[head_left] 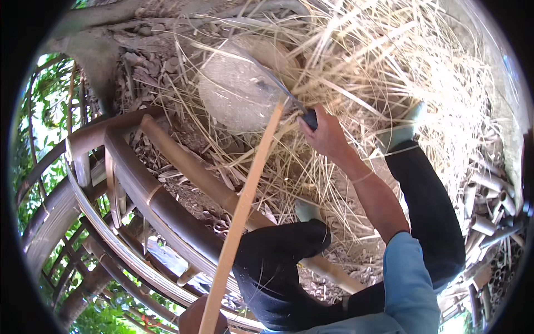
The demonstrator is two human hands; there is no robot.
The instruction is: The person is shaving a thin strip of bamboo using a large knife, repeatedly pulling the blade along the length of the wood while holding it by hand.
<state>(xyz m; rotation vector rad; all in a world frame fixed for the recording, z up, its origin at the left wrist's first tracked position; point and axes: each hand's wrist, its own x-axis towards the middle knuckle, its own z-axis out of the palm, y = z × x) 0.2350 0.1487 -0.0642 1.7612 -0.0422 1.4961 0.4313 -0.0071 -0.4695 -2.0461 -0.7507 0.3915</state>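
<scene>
My right hand is closed round the black handle of a long knife, whose dark blade points up and to the left. At the lower edge, my left hand is partly cut off by the picture's rim and closed about a long, flat strip of bamboo. The strip slants up to the right, its far end by the knife where blade meets handle; whether they touch I cannot tell. Beyond that end lies a round, pale wooden block, with the blade passing over its upper right part.
Thin bamboo shavings cover the ground around the block and to the right. A curved bamboo bench fills the left side. Cut bamboo tubes are stacked at the right edge. My black-trousered legs reach forward beneath my arms.
</scene>
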